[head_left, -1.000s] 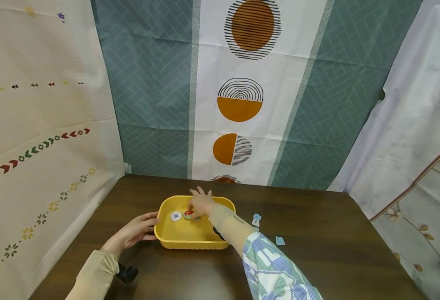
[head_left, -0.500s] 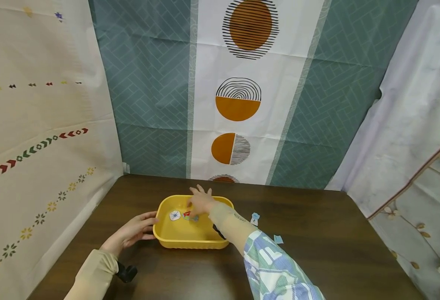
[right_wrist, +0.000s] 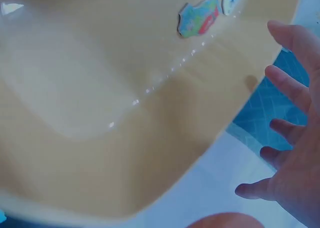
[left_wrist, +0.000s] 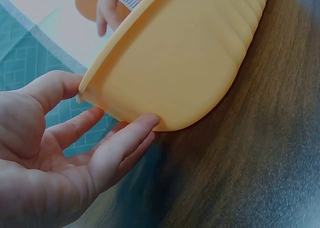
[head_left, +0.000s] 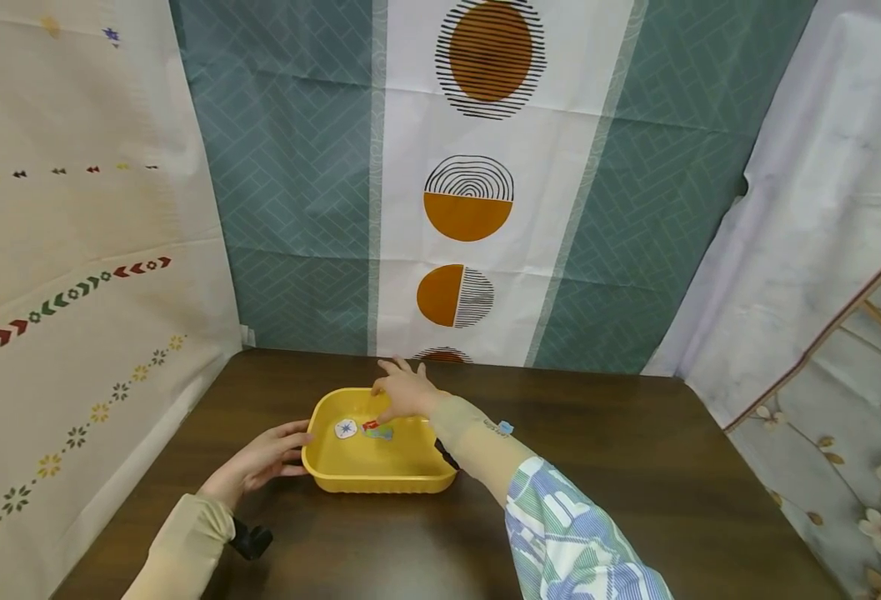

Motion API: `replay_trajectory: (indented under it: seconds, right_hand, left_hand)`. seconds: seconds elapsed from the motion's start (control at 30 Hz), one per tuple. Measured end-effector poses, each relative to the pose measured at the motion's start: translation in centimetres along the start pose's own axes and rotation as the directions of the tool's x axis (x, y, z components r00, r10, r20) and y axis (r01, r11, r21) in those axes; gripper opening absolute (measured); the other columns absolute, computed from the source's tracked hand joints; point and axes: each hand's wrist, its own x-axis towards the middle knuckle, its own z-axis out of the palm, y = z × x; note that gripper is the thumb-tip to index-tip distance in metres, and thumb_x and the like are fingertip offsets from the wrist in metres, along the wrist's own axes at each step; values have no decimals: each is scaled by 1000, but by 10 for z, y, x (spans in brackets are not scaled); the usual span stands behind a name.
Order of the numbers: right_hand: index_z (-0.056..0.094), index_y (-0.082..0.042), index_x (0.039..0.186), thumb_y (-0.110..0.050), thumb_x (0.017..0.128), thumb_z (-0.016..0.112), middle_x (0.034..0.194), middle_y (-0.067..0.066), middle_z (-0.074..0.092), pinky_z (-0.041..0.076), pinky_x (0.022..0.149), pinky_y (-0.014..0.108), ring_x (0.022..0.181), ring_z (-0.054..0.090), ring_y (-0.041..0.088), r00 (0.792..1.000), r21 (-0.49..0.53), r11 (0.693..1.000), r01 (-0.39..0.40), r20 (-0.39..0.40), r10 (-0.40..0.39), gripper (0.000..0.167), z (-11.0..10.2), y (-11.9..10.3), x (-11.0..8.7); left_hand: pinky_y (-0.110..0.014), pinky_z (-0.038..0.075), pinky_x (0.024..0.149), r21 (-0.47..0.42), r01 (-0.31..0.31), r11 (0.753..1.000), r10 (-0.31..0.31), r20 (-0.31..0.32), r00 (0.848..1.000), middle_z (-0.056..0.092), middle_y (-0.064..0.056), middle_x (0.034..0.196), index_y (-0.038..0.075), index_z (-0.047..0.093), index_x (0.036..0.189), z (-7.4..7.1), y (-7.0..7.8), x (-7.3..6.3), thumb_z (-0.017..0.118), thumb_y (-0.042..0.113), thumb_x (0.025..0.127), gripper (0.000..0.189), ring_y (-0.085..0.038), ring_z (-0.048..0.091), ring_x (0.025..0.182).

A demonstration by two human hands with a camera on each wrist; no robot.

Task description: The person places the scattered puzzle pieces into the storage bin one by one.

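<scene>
My left hand (head_left: 263,458) holds the left end of a shallow yellow plastic tub (head_left: 380,485), thumb at the rim and fingers against the outer wall, as the left wrist view shows. Inside the tub lie two flat pieces: a white one with a blue compass star (head_left: 346,428) and a multicoloured one with red, green and blue (right_wrist: 198,18). The two lie close together. My right hand (head_left: 407,393) hovers over the tub's far side with its fingers spread. Nothing shows between those fingers in the right wrist view.
A light blue scrap (head_left: 505,427) lies on the dark wooden table (head_left: 605,492) right of the tub, partly behind my right forearm. Patterned cloths hang along the back and both sides of the table.
My right hand has drawn up and back from the multicoloured piece, which now shows more fully inside the tub. My left hand keeps its place on the tub.
</scene>
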Motion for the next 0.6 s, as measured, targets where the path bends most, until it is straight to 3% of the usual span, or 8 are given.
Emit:
replay_trajectory:
  seconds: [0.27,0.6]
  right_hand:
    - [52,-23,141,-41,86,75,163,6,21,17,114,70,151,12,32,999,55,998,-34,-15,35,62,-13,24,-15]
    - [51,-17,142,-47,89,69,162,9,22,18,110,75,150,13,37,987,101,986,-133,-80,141,64,-21,79,-48]
  left_hand:
    - [-41,57,90,2,12,1000,-12,-7,1000,24,-39,150,-11,8,152,1,1,1,46,21,104,69,-22,62,110]
    - [-38,58,90,30,-2,1000,1,23,1000,22,-40,149,-12,4,152,-1,2,1,43,22,105,69,-18,62,107]
